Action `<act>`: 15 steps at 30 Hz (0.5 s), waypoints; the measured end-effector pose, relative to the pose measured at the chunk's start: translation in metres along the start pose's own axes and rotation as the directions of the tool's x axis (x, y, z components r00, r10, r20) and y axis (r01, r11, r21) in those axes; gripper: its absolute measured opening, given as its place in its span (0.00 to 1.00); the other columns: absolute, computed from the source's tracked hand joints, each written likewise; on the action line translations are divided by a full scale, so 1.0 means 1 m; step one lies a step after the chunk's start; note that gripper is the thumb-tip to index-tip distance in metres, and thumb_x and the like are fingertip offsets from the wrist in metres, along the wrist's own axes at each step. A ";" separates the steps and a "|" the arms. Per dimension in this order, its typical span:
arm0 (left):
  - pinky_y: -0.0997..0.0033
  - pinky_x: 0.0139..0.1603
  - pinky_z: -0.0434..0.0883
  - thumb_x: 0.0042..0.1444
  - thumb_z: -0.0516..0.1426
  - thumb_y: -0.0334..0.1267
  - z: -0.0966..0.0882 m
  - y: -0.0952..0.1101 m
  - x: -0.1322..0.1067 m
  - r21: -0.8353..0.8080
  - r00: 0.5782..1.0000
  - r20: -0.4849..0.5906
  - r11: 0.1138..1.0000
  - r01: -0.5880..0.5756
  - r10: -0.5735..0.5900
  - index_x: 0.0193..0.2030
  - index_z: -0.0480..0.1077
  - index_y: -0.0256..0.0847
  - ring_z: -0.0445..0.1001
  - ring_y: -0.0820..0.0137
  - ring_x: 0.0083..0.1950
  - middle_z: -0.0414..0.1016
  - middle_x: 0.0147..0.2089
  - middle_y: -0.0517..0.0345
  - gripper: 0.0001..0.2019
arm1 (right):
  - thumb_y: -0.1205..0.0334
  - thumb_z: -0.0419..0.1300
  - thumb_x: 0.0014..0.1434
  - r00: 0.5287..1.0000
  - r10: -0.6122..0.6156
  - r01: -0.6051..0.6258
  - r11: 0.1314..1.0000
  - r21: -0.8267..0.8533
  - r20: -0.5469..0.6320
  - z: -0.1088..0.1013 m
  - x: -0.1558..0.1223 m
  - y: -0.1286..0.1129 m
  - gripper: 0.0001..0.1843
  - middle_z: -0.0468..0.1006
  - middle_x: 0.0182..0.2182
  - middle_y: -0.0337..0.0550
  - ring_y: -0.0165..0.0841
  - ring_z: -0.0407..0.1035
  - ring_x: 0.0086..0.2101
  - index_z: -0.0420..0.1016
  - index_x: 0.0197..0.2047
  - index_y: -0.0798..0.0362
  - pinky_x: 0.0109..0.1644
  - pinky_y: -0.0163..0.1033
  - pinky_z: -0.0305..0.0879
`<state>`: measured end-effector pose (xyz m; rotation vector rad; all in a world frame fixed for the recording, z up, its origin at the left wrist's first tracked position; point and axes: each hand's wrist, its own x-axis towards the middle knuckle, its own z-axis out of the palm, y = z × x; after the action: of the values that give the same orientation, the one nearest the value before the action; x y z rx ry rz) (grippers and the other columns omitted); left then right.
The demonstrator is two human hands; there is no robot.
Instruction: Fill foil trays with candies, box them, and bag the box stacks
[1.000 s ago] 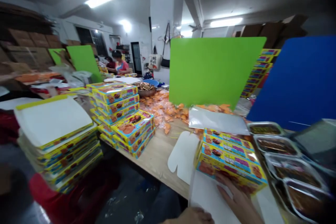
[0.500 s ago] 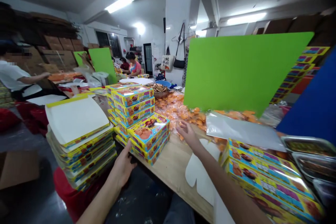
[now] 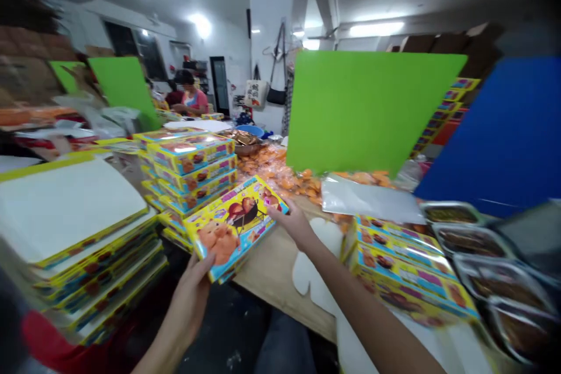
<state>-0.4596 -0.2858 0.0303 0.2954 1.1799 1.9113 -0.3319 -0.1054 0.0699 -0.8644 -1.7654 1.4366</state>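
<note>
Okay, the left hand (image 3: 189, 298) is cupping the near corner of a yellow printed box (image 3: 232, 228) while the right hand (image 3: 293, 224) is pinching its far corner, holding it tilted just beside the stacked boxes (image 3: 193, 172), above the wooden surface (image 3: 274, 274) and a white card cutout (image 3: 313, 269).

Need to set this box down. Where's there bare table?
Bare wood shows between the printed yellow box, held in your left hand and right hand, and the white die-cut card. Crowded: box stacks, orange packets, foil trays.
</note>
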 end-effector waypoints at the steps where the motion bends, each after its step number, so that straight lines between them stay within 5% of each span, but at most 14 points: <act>1: 0.58 0.55 0.70 0.40 0.66 0.46 -0.003 -0.003 -0.013 0.030 1.000 0.014 1.000 0.006 -0.007 0.61 0.59 0.45 0.71 0.53 0.55 0.72 0.56 0.55 0.39 | 0.49 0.64 0.47 0.999 -0.034 0.034 0.999 -0.006 -0.009 -0.014 -0.028 -0.009 0.31 0.75 0.47 0.42 0.38 0.70 0.44 0.66 0.54 0.48 0.49 0.43 0.66; 4: 0.54 0.49 0.73 0.33 0.69 0.47 -0.009 -0.023 -0.046 0.170 0.996 0.087 0.985 0.023 -0.038 0.63 0.56 0.49 0.72 0.48 0.53 0.74 0.53 0.52 0.47 | 0.53 0.66 0.47 0.996 -0.074 0.074 0.997 0.001 -0.048 -0.057 -0.125 -0.021 0.41 0.69 0.54 0.43 0.38 0.66 0.51 0.54 0.62 0.45 0.53 0.43 0.64; 7: 0.50 0.50 0.72 0.35 0.68 0.48 0.006 -0.060 -0.065 0.315 0.924 0.381 0.942 -0.116 -0.014 0.65 0.52 0.46 0.69 0.44 0.55 0.72 0.55 0.46 0.49 | 0.53 0.68 0.45 0.932 0.024 -0.032 0.999 -0.015 -0.361 -0.096 -0.221 -0.001 0.44 0.63 0.59 0.44 0.40 0.58 0.57 0.52 0.63 0.43 0.58 0.43 0.60; 10: 0.49 0.62 0.61 0.42 0.66 0.47 0.041 -0.104 -0.068 0.313 0.677 0.736 0.883 -0.351 0.009 0.68 0.43 0.45 0.56 0.46 0.65 0.56 0.66 0.46 0.50 | 0.52 0.69 0.43 0.801 0.100 -0.098 0.995 0.036 -0.590 -0.129 -0.287 0.039 0.46 0.63 0.59 0.45 0.41 0.59 0.57 0.52 0.62 0.43 0.58 0.44 0.59; 12: 0.51 0.67 0.50 0.45 0.64 0.47 0.067 -0.131 -0.062 0.261 0.513 0.859 0.855 -0.449 0.007 0.69 0.37 0.45 0.45 0.50 0.69 0.44 0.70 0.48 0.52 | 0.51 0.69 0.42 0.746 0.091 -0.076 0.996 0.051 -0.660 -0.148 -0.308 0.064 0.46 0.66 0.57 0.45 0.42 0.62 0.54 0.53 0.61 0.44 0.55 0.45 0.63; 15: 0.53 0.68 0.45 0.46 0.64 0.49 0.095 -0.161 -0.047 0.242 0.365 0.929 0.840 -0.485 -0.058 0.70 0.30 0.43 0.40 0.52 0.70 0.39 0.71 0.46 0.54 | 0.50 0.68 0.41 0.711 0.039 -0.032 0.999 0.023 -0.702 -0.170 -0.313 0.091 0.45 0.71 0.51 0.45 0.42 0.67 0.49 0.55 0.60 0.46 0.51 0.46 0.66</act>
<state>-0.2894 -0.2314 -0.0412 1.6748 0.7710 1.1768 -0.0139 -0.2630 -0.0269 -1.2440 -1.1484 0.9283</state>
